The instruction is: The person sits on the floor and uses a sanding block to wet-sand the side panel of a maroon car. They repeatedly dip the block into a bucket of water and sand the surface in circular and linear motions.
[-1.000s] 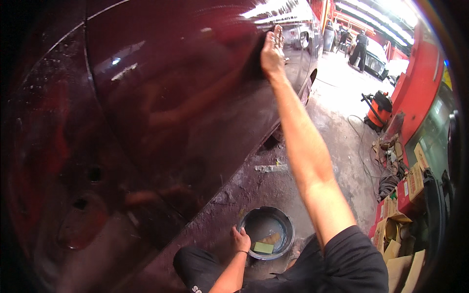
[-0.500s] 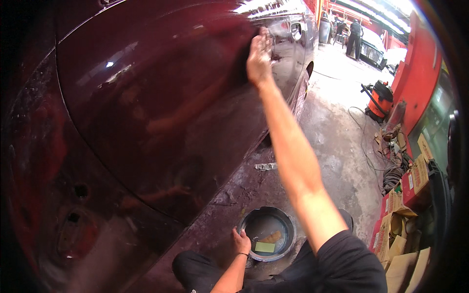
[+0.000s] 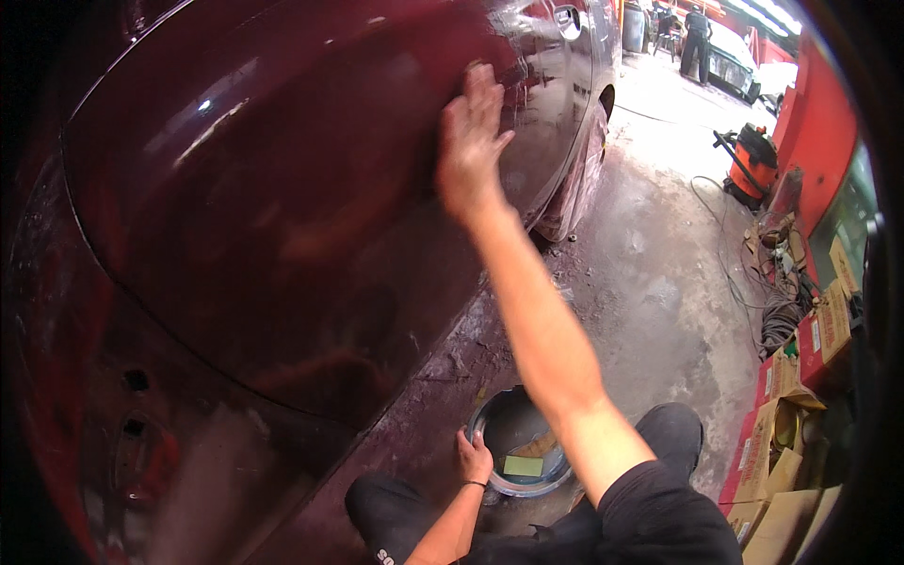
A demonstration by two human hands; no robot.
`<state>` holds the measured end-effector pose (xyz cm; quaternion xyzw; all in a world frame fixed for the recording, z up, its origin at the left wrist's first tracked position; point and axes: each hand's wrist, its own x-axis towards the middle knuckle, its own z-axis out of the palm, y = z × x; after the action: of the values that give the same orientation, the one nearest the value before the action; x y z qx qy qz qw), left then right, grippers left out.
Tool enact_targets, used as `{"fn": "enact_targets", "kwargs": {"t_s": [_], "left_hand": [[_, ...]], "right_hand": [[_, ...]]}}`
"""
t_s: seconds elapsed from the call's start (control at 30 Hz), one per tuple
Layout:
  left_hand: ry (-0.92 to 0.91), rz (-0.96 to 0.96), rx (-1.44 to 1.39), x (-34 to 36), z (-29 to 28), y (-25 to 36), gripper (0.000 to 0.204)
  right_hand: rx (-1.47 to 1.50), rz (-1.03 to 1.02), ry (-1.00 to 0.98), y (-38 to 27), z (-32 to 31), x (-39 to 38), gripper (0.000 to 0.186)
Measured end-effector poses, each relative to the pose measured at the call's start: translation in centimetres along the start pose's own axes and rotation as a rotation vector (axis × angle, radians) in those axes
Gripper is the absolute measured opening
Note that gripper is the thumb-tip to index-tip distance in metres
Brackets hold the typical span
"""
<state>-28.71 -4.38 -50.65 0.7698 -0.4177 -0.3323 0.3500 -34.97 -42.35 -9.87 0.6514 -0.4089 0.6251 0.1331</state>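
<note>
My right hand reaches up with its fingers stretched out, against or very close to a glossy dark red car panel. Whether anything thin lies under the palm, I cannot tell. Low down between my knees, my left hand holds the rim of a round dark basin. Inside the basin are a pale green rectangular pad and a tan piece. My right forearm covers part of the basin's right side.
A door handle sits beyond my right hand. Along the right stand cardboard boxes, coiled hose and an orange-and-black shop vacuum. Far back, a person in dark clothes stands near another car.
My right hand has moved left and slightly down across the panel. The view has shifted a little. My left hand stays at the basin's rim.
</note>
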Motion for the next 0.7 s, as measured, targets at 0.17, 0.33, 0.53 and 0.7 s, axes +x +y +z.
{"fn": "enact_targets", "kwargs": {"t_s": [0.17,0.33,0.53,0.7], "left_hand": [[0.057,0.029,-0.007,1.7,-2.3,-0.7,0.046],[-0.060,0.017,0.008,-0.9,0.1,1.9,0.048],[-0.032,0.013,0.047,0.1,-2.6,0.8,0.052],[-0.167,0.125,0.320,0.9,-5.0,1.8,0.062]], "right_hand": [[0.272,0.033,-0.078,-5.2,-2.3,-5.0,0.066],[0.308,0.508,0.023,10.4,-2.8,2.8,0.060],[0.327,0.205,-0.093,-5.7,-2.0,-12.0,0.069],[0.405,0.455,0.009,2.5,-1.9,-7.3,0.067]]}}
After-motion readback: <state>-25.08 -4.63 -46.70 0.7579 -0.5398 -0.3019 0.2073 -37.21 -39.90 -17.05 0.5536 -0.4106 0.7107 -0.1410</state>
